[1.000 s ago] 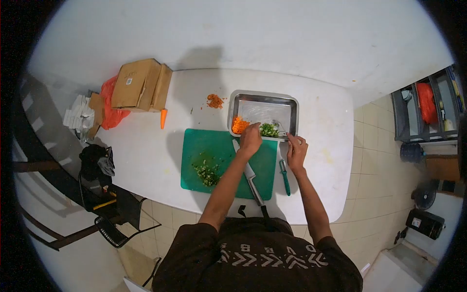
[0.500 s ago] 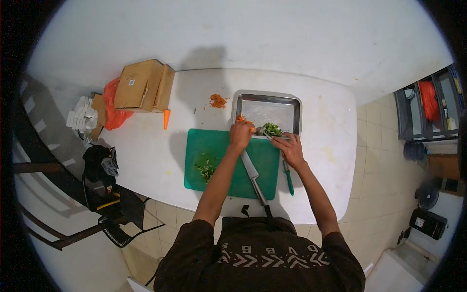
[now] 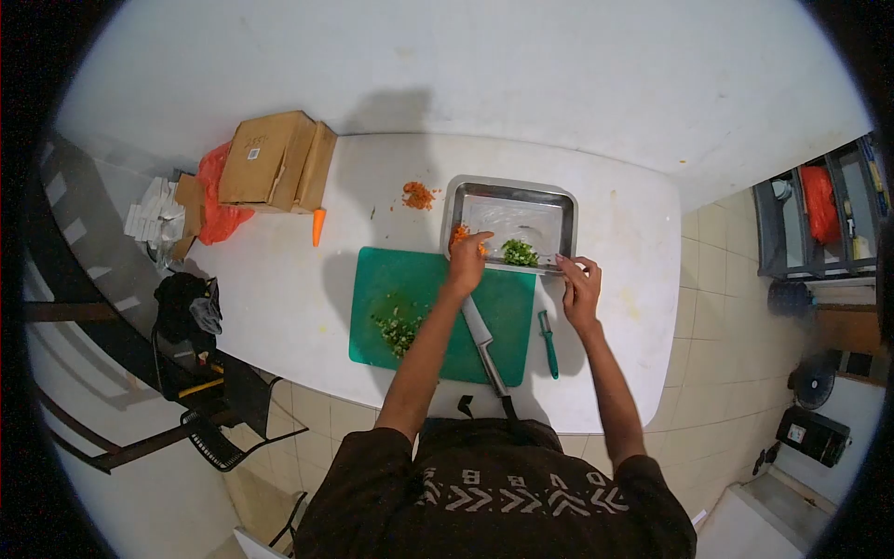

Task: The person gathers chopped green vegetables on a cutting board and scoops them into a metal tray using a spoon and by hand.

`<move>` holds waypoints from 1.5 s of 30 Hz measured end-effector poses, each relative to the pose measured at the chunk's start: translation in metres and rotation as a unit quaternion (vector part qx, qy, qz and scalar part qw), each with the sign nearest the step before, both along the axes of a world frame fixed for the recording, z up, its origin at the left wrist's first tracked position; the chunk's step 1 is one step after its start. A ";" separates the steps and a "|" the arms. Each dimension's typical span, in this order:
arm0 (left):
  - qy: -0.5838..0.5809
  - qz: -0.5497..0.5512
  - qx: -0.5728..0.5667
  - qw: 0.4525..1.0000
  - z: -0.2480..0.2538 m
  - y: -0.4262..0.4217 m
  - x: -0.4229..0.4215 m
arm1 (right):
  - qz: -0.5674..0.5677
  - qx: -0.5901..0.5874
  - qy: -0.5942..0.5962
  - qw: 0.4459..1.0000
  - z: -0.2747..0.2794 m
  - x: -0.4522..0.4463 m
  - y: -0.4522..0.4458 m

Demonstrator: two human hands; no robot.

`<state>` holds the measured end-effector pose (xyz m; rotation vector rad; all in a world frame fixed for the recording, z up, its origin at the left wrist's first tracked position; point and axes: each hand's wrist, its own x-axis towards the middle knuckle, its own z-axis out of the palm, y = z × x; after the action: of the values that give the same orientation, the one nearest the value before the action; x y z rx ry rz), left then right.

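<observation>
A rectangular metal tray [image 3: 512,184] stands at the back of the white table. Chopped orange carrot [image 3: 460,233] lies in its near left corner, and chopped green vegetable [image 3: 520,252] sits near the front wall. My left hand [image 3: 467,265] reaches over the near left rim, one finger stretched out beside the carrot. At the near right corner, the fingers of my right hand [image 3: 581,287] pinch the rim. A knife [image 3: 481,335] rests on the green cutting board [image 3: 447,363], with its blade tip close to my left wrist. More chopped greens [image 3: 399,333] are on the board.
A green-handled peeler [image 3: 549,345] lies right of the board. Orange shreds [image 3: 418,196] are on the table left of the tray. A whole carrot [image 3: 318,226], a cardboard box [image 3: 265,163] and a red plastic bag [image 3: 216,210] are at the left.
My right hand has moved from the chopped greens to the tray's near right corner. My left hand has stayed by the carrot, its finger now stretched out. The greens lie uncovered.
</observation>
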<state>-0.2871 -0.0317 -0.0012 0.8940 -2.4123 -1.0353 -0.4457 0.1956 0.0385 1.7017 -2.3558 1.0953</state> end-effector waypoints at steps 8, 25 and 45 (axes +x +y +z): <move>0.147 0.086 0.355 0.919 -0.020 0.018 -0.020 | -0.191 -0.103 -0.152 0.964 -0.035 0.072 -0.008; 0.288 0.221 0.530 0.766 0.003 0.034 0.012 | -0.240 -0.097 -0.164 0.952 -0.027 0.062 0.003; 0.211 0.234 0.445 0.838 0.009 0.071 0.119 | -0.259 -0.013 -0.061 0.964 -0.012 0.062 -0.003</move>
<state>-0.1685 0.0391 0.0082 1.2608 -1.1828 -1.9113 -0.3832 0.1925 0.0268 0.9331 -2.6175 1.1391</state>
